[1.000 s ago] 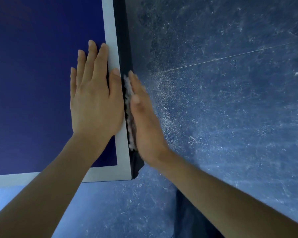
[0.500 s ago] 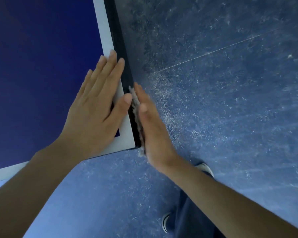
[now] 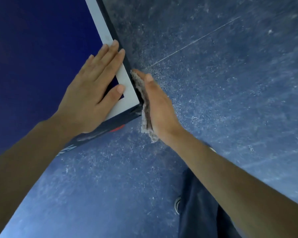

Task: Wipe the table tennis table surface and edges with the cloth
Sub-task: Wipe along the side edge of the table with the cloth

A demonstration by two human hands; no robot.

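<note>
Cloth (image 3: pixel 145 117), pale and fuzzy, was pinned between the right hand (image 3: pixel 160 110) and the dark side edge (image 3: pixel 113 28) of the table (image 3: pixel 33 57), right at the corner. The lower end of the cloth hung free past the corner, beside the heel of that hand. The right hand stood on edge with its fingers straight and together, its palm pressing the cloth flat against the side edge. No finger curled round it.

The left hand (image 3: pixel 91 93) lay just across the edge from the right, palm down on the table top, fingers straight and a little spread, holding nothing. Its fingertips reached the white line (image 3: pixel 127 90) that bordered the top, and its thumb tip rested on that line near the corner. The two hands were close but apart, with the line, the side edge and the cloth between them.

Below the left wrist the end edge (image 3: pixel 100 133) showed a red mark (image 3: pixel 117 129) and some white lettering, too partial to read. Under and to the right of the right hand spread a blue floor (image 3: pixel 230 100), scuffed with pale marks. Beneath the right forearm were a dark trouser leg (image 3: pixel 196 212) and part of a shoe (image 3: pixel 177 204).
</note>
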